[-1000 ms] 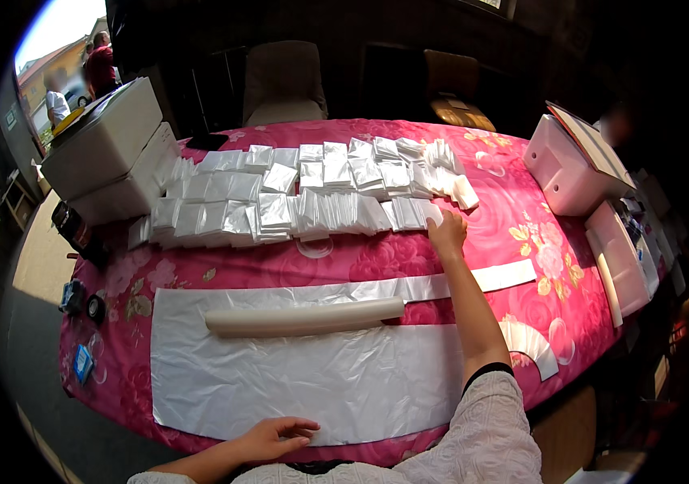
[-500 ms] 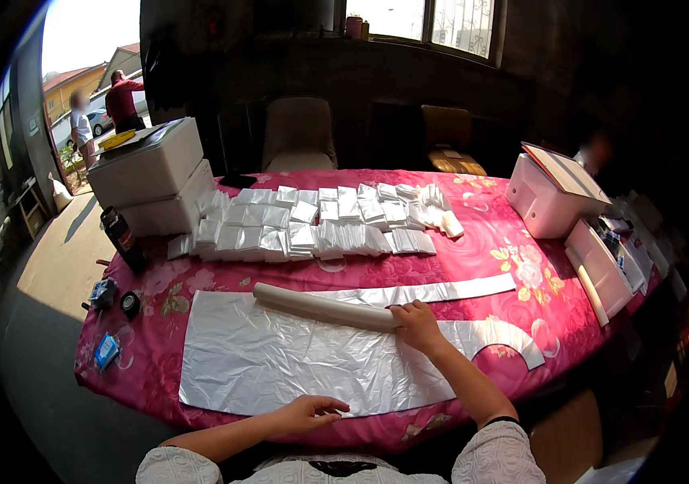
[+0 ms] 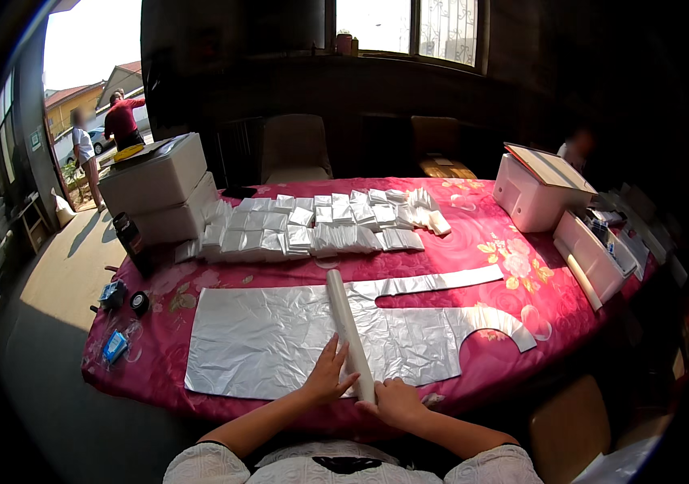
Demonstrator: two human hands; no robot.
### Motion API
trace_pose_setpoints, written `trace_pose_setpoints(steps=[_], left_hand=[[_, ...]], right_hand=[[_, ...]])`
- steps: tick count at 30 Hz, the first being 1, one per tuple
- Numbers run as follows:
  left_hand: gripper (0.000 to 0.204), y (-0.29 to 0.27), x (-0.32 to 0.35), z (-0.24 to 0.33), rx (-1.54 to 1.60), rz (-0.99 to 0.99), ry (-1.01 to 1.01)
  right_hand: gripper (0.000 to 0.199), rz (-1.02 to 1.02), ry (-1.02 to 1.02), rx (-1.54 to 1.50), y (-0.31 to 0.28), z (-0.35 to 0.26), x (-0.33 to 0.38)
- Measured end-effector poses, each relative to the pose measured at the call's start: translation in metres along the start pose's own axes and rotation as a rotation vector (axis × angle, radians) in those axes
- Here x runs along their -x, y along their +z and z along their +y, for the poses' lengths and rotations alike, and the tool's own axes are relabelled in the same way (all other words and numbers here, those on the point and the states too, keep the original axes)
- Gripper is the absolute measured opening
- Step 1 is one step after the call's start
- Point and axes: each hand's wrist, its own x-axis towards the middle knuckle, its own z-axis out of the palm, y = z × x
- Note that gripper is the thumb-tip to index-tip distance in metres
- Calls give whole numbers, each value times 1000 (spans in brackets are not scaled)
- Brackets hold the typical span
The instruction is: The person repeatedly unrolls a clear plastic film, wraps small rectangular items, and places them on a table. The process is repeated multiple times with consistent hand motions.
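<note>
A shiny white plastic sheet (image 3: 260,343) lies spread on the table, creased, with a straight strip at its far right and a curved, hook-shaped strip at its near right, like a disposable apron. Across it lies a long pale tube (image 3: 347,323), pointing from the table's near edge toward the far side. My right hand (image 3: 397,403) is closed round the tube's near end. Against the tube's left side is my left hand (image 3: 328,375), its fingers spread over the sheet; whether they press on the tube I cannot tell.
Several rows of folded white packets (image 3: 304,226) cover the table's far side. White foam boxes (image 3: 159,181) stand at far left beside a dark bottle (image 3: 131,238). At right are another foam box (image 3: 522,194) and an open white bin (image 3: 595,258). A blue packet (image 3: 115,347) lies near left.
The tube has swung from lying left-to-right to pointing away from me. My right hand came nearer with its end; my left hand moved up beside it. The view shifted slightly.
</note>
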Motion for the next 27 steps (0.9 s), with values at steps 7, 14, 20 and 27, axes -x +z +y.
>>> trace_pose_setpoints(steps=[7,14,20,27], left_hand=[[78,24,-13,17,-68,-38,37],[76,25,-14,33,-154,-142,10],[74,27,-10,26,-91,-92,60],[74,25,-10,28,-115,-118,79]], right_hand=[[58,280,-190,-134,35,104,-32],[56,334,88,21,15,226,-24],[39,557,418,126,16,316,3],[12,737,460,89,2,313,-2]])
